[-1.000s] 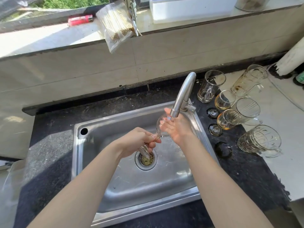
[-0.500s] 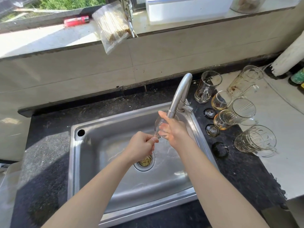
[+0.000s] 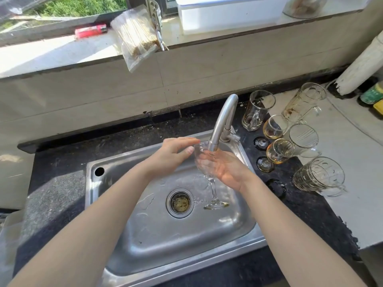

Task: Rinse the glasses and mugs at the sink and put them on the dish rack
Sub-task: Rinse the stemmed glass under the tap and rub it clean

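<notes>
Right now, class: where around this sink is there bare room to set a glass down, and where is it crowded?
Free: the dark countertop left of the sink; the strip between sink and tiled wall; the pale counter in front of the patterned mug. Crowded: right of the faucet, mugs and stemmed glasses.

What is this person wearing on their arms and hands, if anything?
Nothing that shows. The left hand and right hand are bare, with no gloves, rings, watch or bracelet in view. Both forearms are bare too, with no sleeve as far as the picture reaches.
</notes>
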{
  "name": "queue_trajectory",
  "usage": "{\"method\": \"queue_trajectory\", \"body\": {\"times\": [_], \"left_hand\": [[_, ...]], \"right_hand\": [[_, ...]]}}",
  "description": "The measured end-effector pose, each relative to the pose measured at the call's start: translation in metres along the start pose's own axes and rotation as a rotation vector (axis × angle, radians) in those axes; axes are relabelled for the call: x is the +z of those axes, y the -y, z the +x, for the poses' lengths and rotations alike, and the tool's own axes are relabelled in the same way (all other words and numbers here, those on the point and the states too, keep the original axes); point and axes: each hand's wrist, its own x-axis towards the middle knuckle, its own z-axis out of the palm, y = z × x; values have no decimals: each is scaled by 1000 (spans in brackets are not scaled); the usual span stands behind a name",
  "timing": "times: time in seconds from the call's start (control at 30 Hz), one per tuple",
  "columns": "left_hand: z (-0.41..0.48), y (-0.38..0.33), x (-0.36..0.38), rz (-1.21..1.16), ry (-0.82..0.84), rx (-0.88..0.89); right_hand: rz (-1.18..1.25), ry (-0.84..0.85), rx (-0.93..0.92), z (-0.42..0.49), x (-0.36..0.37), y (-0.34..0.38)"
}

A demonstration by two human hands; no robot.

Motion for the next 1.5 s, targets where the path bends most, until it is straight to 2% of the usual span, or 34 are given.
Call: {"method": "queue_trajectory", "body": {"times": [0.1,0.23,0.37,0.47,0.63,0.8,0.9,1.03,1.17,1.23,1.37,1.5], "left_hand": [[7,-7,-1,67,29,28],[4,-18,-4,-154,49,52],[-2,-18,-3,-223,-46,2],[-7,-15,-3,-233,-160,-55],[-12,-10,-1,-358,-278,-108],[-13,-9,-10,-449,-322,-165],[-11,-10,-13,-498,-337,-185],[-11,-11,-13,-595,-400,-238],[-14,-14,-15,-608,-405,-247],[-13,-14,-14,-575,-411,-230],[-16,-10,-18,-517,-441,-183],[-22,-9,-21,-645,-508,-252]], "right_hand": [[-42,113,-18,-3,0,8],[-295,82,-15,-1,-1,20],[-716,-90,62,6,2,29],[-798,-158,94,9,3,29],[-987,-116,35,0,17,24],[-1108,-42,69,-6,26,28],[-1268,-52,40,-6,32,32],[-1597,-61,-14,-5,36,31],[-1706,-130,-151,-4,29,31],[-1654,-136,-168,-2,24,30],[-1111,-92,-52,1,13,32],[-653,-107,-129,-1,6,31]]}}
